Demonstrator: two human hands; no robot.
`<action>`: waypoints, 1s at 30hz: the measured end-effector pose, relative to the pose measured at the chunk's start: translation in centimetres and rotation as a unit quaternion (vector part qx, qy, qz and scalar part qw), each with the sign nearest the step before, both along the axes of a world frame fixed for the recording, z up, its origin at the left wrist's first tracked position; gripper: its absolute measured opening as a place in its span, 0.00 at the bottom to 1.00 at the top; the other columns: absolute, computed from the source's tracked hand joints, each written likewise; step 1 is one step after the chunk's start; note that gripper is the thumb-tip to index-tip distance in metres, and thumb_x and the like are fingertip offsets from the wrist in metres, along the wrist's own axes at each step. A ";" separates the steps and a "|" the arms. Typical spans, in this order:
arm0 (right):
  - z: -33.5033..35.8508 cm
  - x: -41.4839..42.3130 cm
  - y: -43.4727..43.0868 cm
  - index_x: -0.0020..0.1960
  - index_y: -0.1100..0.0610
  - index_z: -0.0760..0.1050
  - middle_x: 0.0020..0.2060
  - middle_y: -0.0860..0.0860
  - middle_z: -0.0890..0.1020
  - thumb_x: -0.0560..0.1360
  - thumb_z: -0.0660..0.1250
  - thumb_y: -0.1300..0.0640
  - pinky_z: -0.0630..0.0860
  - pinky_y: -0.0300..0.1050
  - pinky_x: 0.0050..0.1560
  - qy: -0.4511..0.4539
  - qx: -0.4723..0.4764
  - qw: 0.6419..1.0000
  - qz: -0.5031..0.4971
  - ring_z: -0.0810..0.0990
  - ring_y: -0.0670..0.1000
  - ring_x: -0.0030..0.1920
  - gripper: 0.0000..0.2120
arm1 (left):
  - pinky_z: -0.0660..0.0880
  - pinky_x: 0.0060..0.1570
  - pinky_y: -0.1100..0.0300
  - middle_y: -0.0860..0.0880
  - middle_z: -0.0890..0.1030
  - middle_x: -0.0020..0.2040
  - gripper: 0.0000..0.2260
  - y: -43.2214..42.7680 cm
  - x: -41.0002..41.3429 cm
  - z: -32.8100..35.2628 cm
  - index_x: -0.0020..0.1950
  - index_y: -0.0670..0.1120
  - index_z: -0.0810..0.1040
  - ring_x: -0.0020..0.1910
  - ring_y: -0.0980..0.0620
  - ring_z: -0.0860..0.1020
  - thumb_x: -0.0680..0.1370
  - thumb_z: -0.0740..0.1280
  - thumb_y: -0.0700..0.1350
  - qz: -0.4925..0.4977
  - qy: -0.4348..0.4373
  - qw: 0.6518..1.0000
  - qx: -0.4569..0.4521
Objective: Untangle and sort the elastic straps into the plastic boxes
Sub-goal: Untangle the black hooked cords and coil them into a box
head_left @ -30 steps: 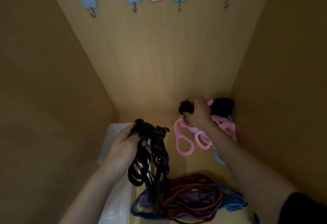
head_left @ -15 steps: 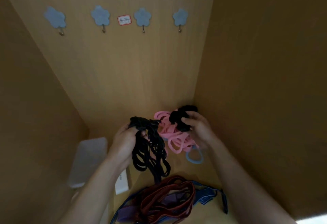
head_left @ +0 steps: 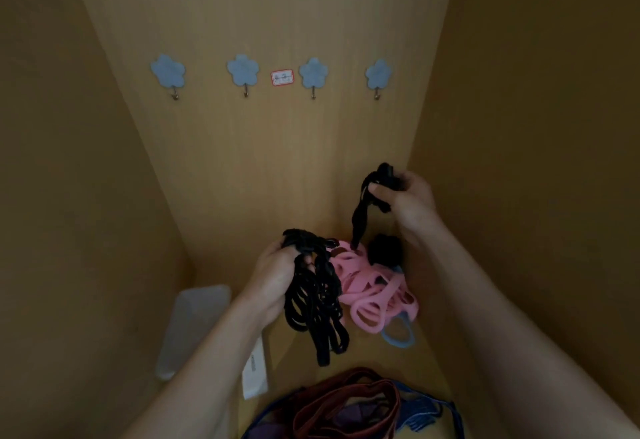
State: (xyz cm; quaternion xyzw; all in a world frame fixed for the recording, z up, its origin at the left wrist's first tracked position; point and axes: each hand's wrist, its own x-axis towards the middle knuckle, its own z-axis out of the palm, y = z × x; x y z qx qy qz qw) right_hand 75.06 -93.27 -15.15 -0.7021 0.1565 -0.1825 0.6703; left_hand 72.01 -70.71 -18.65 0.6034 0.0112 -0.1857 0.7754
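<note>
Both hands are up and busy over the wooden floor [head_left: 370, 362] of a cupboard-like compartment, each closed around black elastic. Closest to me, at the bottom edge, a heap of maroon straps [head_left: 349, 404] lies coiled on top of blue straps [head_left: 422, 411], with something purple showing through the loops; that heap touches neither hand.

Just left of it, a small white card or box [head_left: 254, 372] stands tilted, partly behind the left forearm. Beyond that, against the left wall, a clear plastic box [head_left: 194, 324] sits on the floor; I cannot tell whether anything is in it.

The left hand [head_left: 273, 272] is clenched round the top of a thick bundle of black straps [head_left: 315, 303], whose loops hang down free below the fist and above the floor. Right beside this bundle, a pile of pink straps [head_left: 374, 293] lies tangled on the floor, and a pale blue loop [head_left: 398, 338] pokes out from under its near edge. A black clump [head_left: 384, 251] rests at the far side of the pink pile, close to the right wall.

Higher and farther back, the right hand [head_left: 408, 199] grips a single black strap [head_left: 363, 210], bunched in the fingers, its tail dangling so the tip reaches the top of the pink pile.

On the back wall [head_left: 277, 161], four blue flower-shaped hooks [head_left: 243, 69] run in a row, with a small red-bordered label [head_left: 282, 77] between the middle two.
</note>
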 end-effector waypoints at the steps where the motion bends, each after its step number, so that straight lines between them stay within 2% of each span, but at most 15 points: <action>1: 1.0 0.3 0.0 0.61 0.56 0.77 0.53 0.49 0.81 0.73 0.76 0.64 0.77 0.42 0.54 -0.002 -0.048 0.999 0.001 0.80 0.50 0.56 0.19 | 0.71 0.33 0.61 0.46 0.74 0.33 0.13 -0.1 0.1 0.0 0.39 0.42 0.76 0.30 0.53 0.73 0.81 0.59 0.33 -0.001 -0.001 1.000 -0.001; 3: 2.9 0.9 0.3 0.63 0.58 0.77 0.54 0.49 0.80 0.72 0.76 0.64 0.74 0.41 0.59 -0.016 -0.125 0.992 -0.001 0.78 0.50 0.58 0.20 | 0.72 0.32 0.62 0.46 0.74 0.33 0.12 -0.2 0.4 -0.1 0.40 0.41 0.76 0.30 0.53 0.73 0.80 0.59 0.32 0.003 0.002 1.000 0.002; 5: 4.0 1.5 0.5 0.63 0.58 0.76 0.56 0.50 0.80 0.72 0.76 0.64 0.73 0.40 0.59 -0.034 -0.163 0.986 -0.004 0.77 0.49 0.58 0.21 | 0.73 0.33 0.61 0.46 0.75 0.34 0.10 -0.3 0.6 -0.2 0.43 0.40 0.77 0.30 0.53 0.74 0.80 0.59 0.33 0.005 0.003 1.000 0.008; 9: 5.0 2.5 0.5 0.63 0.55 0.75 0.59 0.49 0.78 0.72 0.76 0.64 0.70 0.34 0.59 -0.084 -0.208 0.973 -0.048 0.75 0.47 0.59 0.21 | 0.75 0.30 0.61 0.45 0.80 0.34 0.09 -0.6 1.2 0.1 0.45 0.37 0.80 0.30 0.52 0.79 0.80 0.60 0.32 0.008 -0.002 1.000 0.021; 12: 4.5 2.8 0.2 0.61 0.55 0.75 0.58 0.48 0.76 0.72 0.75 0.65 0.71 0.35 0.60 -0.105 -0.213 0.969 -0.072 0.74 0.48 0.58 0.20 | 0.77 0.35 0.57 0.41 0.82 0.41 0.08 -1.1 2.2 -0.2 0.53 0.32 0.79 0.36 0.48 0.81 0.76 0.63 0.30 0.018 0.007 0.998 0.061; 14: 2.2 3.1 -0.5 0.58 0.51 0.75 0.57 0.50 0.78 0.72 0.73 0.62 0.75 0.47 0.64 -0.073 -0.238 0.967 -0.053 0.76 0.52 0.60 0.18 | 0.76 0.36 0.56 0.40 0.80 0.42 0.07 -1.4 2.8 -0.5 0.51 0.33 0.78 0.37 0.48 0.79 0.75 0.64 0.29 0.012 0.002 0.996 0.089; 16: -1.2 3.1 -1.5 0.54 0.48 0.75 0.54 0.53 0.80 0.71 0.72 0.59 0.77 0.57 0.62 0.002 -0.268 0.963 -0.026 0.76 0.57 0.60 0.14 | 0.75 0.36 0.57 0.41 0.80 0.40 0.07 -1.6 3.0 -0.9 0.50 0.35 0.78 0.36 0.50 0.78 0.75 0.63 0.28 0.001 0.001 0.994 0.111; 18: -4.7 2.4 -2.1 0.48 0.46 0.74 0.52 0.56 0.79 0.72 0.70 0.61 0.78 0.58 0.58 0.084 -0.280 0.956 -0.002 0.76 0.61 0.59 0.11 | 0.75 0.36 0.57 0.43 0.80 0.38 0.07 -1.8 3.2 -1.4 0.49 0.36 0.79 0.35 0.50 0.78 0.75 0.63 0.29 -0.003 0.011 0.992 0.123; 20: -7.8 1.6 -2.7 0.44 0.49 0.72 0.50 0.56 0.79 0.72 0.68 0.63 0.77 0.55 0.55 0.125 -0.307 0.943 -0.012 0.75 0.62 0.57 0.09 | 0.74 0.38 0.56 0.44 0.81 0.36 0.07 -1.9 3.4 -2.0 0.47 0.36 0.80 0.35 0.49 0.78 0.76 0.62 0.30 0.000 0.014 0.991 0.136; 22: -10.0 1.2 -3.2 0.47 0.54 0.72 0.52 0.56 0.79 0.72 0.68 0.62 0.73 0.52 0.54 0.158 -0.354 0.922 -0.023 0.72 0.61 0.57 0.07 | 0.74 0.39 0.55 0.45 0.80 0.33 0.07 -1.8 3.5 -2.2 0.45 0.36 0.80 0.34 0.49 0.77 0.75 0.62 0.30 -0.003 0.011 0.990 0.143; 26: -11.8 1.9 -3.3 0.56 0.54 0.74 0.55 0.54 0.79 0.74 0.68 0.53 0.75 0.54 0.57 0.214 -0.398 0.891 0.029 0.73 0.61 0.58 0.13 | 0.74 0.41 0.54 0.45 0.80 0.35 0.06 -1.2 3.4 -1.7 0.46 0.36 0.79 0.36 0.50 0.77 0.76 0.62 0.31 -0.014 -0.004 0.989 0.144; 30: -12.9 4.1 -1.6 0.55 0.51 0.80 0.55 0.54 0.81 0.72 0.62 0.49 0.75 0.51 0.58 0.209 -0.482 0.841 0.131 0.75 0.62 0.59 0.15 | 0.74 0.44 0.51 0.38 0.79 0.40 0.06 -0.3 3.1 -0.8 0.46 0.32 0.78 0.41 0.44 0.76 0.76 0.62 0.30 0.011 -0.009 0.991 0.134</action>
